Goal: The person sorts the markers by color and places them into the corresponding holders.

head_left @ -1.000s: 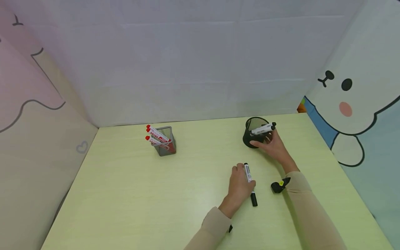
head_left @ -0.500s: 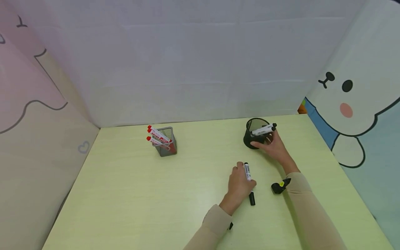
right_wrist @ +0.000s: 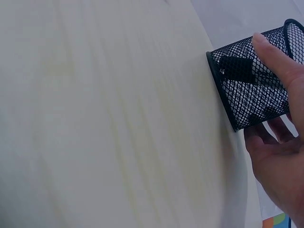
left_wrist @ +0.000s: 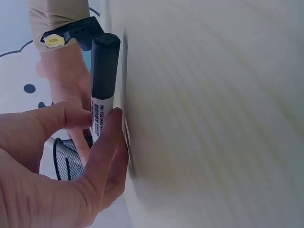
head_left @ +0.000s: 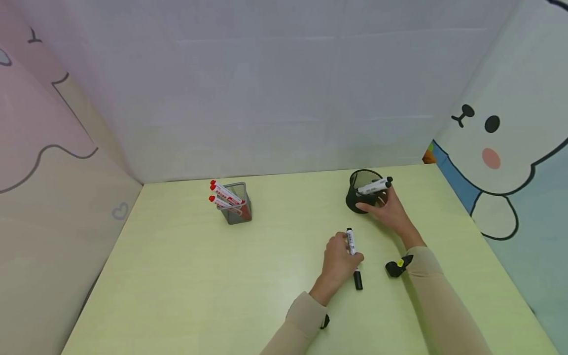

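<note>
My left hand [head_left: 338, 264] pinches a whiteboard marker [left_wrist: 105, 66] between thumb and fingers. The marker has a white barrel and a black cap, which points back toward me in the head view. In the left wrist view it is close over the table surface. Farther back on the right, my right hand [head_left: 392, 214] grips a round black mesh pen cup [head_left: 352, 198] by its side, with the thumb along the mesh [right_wrist: 237, 95]. White markers with black ends [head_left: 374, 186] lean out over the cup's rim to the right.
At the back left of the pale wooden table [head_left: 177, 276] stands a square grey mesh pen holder [head_left: 232, 217] with several red-capped markers [head_left: 226, 192] leaning left. A white cloth wall [head_left: 275, 108] rises behind the table. Printed cartoon panels [head_left: 506, 162] flank both sides.
The marker in my left hand has turned slightly, its capped end swinging left, and has shifted a little away from me. My right hand keeps its hold on the pen cup.
</note>
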`<state>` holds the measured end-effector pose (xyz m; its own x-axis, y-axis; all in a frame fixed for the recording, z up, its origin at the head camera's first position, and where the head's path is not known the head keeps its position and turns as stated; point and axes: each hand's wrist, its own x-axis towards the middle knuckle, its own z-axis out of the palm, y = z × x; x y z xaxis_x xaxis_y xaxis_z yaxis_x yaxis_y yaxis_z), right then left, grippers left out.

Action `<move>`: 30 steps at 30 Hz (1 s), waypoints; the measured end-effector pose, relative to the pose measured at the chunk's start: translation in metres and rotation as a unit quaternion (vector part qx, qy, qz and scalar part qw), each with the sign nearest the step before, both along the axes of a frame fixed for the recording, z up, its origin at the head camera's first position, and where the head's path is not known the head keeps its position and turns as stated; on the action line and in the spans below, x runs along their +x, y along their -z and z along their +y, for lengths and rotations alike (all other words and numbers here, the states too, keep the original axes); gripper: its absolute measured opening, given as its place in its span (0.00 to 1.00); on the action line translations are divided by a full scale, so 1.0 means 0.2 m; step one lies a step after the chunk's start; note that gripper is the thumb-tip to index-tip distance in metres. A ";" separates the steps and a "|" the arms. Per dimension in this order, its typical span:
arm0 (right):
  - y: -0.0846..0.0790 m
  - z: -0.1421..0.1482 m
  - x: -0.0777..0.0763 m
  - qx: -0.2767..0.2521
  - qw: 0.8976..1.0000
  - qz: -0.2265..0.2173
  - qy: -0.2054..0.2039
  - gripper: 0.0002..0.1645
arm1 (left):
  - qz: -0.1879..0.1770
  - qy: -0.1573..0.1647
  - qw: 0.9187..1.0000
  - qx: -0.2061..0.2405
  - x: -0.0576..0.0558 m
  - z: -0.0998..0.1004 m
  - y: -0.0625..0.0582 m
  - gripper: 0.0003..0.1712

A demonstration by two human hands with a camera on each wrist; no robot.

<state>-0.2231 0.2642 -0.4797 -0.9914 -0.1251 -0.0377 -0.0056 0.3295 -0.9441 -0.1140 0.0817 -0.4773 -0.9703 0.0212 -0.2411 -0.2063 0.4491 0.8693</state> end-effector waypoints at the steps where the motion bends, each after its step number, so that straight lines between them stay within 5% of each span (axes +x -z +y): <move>1: -0.02 -0.01 0.01 -0.002 1.000 -0.001 -0.001 0.60 | 0.001 -0.001 1.000 0.005 0.00 0.00 0.00 0.33; 8: -0.11 -0.04 0.06 0.003 1.000 -0.002 -0.001 0.57 | 0.017 -0.016 0.999 0.047 -0.02 -0.01 0.00 0.32; 30: -0.07 -0.04 0.04 -0.018 1.000 0.015 0.004 0.56 | 0.086 -0.071 0.983 0.146 -0.09 -0.02 -0.07 0.33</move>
<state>-0.2143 0.2569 -0.4654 -0.9929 -0.1185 -0.0033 -0.0320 0.2948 -0.9550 -0.1310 0.0771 -0.4629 -0.9943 -0.0728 -0.0775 -0.0879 0.1525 0.9844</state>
